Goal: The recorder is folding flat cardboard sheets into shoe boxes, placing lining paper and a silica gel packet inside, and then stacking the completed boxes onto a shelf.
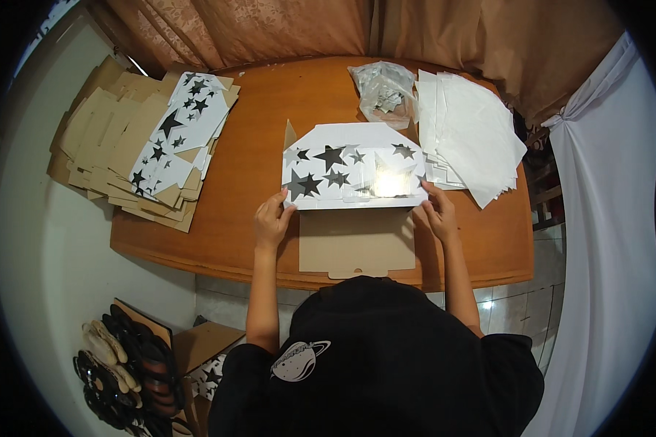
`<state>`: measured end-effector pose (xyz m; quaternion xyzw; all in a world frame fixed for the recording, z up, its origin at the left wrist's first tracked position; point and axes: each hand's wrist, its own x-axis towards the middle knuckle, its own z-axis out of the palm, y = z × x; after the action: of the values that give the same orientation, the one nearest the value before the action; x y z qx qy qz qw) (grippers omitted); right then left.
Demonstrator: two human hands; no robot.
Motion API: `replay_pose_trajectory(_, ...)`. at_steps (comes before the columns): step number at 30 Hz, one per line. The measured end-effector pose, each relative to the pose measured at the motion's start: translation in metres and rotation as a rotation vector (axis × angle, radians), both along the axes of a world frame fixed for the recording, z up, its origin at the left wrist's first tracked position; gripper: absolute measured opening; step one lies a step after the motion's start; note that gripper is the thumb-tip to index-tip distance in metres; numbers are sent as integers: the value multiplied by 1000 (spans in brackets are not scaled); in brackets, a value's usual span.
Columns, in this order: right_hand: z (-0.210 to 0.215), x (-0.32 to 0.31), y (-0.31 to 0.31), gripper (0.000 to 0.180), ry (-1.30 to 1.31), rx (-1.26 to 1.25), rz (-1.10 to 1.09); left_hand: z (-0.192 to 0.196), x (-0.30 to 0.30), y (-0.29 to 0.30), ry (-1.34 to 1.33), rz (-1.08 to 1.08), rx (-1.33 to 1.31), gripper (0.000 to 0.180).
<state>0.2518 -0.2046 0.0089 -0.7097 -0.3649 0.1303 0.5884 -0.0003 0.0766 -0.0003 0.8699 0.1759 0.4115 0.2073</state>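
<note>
Mid-frame, the left hand (272, 221) and right hand (440, 213) have the star-print carton (351, 166) pinched at both lower corners, fingers nearly closed, probably keeping it steady.

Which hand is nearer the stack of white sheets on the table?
Right. The right hand, at the right end of the star-patterned box, is close to the white sheets; the left hand is at the box's opposite end, farther left.

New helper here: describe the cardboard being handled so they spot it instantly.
On the brown wooden table, look centre. The left hand and right hand hold a white cardboard piece with dark stars by its near corners. Unlike the white starred cardboard stacked left, it is held.
</note>
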Motion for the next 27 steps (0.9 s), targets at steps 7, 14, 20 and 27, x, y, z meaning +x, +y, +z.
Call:
replay_pose_trajectory(7,-11,4,5,32,-108,-6,-86,0,18,-8,-16,187,118,27)
replay_pose_trajectory(14,-4,12,28,30,-110,-20,-107,3,33,4,-39,218,195,24)
replay_pose_trajectory(20,2,10,32,30,42,14,-141,19,36,1,-88,68,-77,25)
replay_pose_trajectory(27,-7,-16,-5,47,120,226,-80,15,9,-38,-164,-62,-448,39)
